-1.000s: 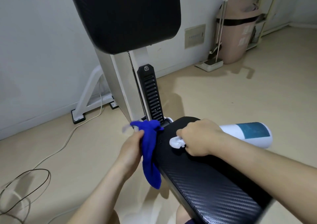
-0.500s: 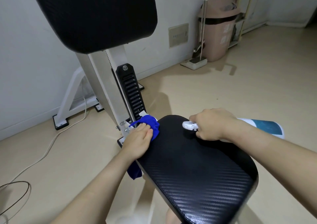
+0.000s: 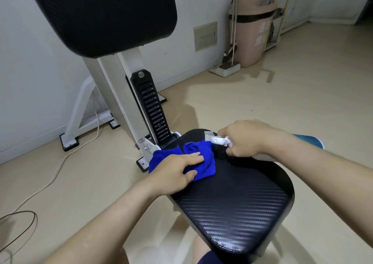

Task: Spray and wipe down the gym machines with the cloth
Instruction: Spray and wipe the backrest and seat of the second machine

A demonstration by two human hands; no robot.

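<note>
A gym machine has a black padded seat (image 3: 232, 203) in front of me and a black backrest (image 3: 105, 15) on a white upright post (image 3: 121, 86). A blue cloth (image 3: 203, 156) lies on the seat's far left part. My left hand (image 3: 175, 172) presses on the cloth with the index finger stretched out and the thumb tucked against its near edge. My right hand (image 3: 246, 138) grips the head of a white spray bottle (image 3: 218, 140) just above the seat's far edge, nozzle pointing left. The bottle's teal-labelled body (image 3: 310, 140) sticks out behind my wrist.
A pink waste bin (image 3: 254, 27) and a broom with dustpan (image 3: 228, 67) stand against the back wall at right. White and black cables (image 3: 60, 166) run over the beige floor at left. The machine's white base foot (image 3: 69, 140) sits by the wall.
My left hand has carried the cloth from the seat's left edge up onto the seat and pushed it right, toward the spray nozzle. My right hand still holds the bottle in about the same spot.
</note>
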